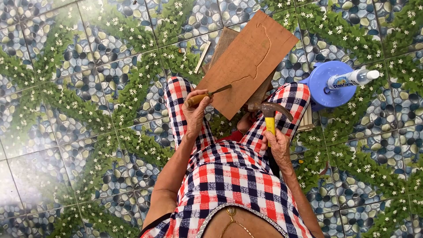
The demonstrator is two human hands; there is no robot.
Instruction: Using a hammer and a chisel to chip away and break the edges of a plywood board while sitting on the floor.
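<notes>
While hands grip, wooden-handled chisel [207, 96] on flat board [246, 66], yellow-handled hammer [269, 115]

Home floor as woodcarving spot: pebble-and-flower floor tiles [79, 88], blue plastic stool [328, 86]

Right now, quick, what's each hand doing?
Left hand: closed on a wooden-handled chisel, its blade on the carved board.
Right hand: closed on a yellow-handled hammer.
</notes>
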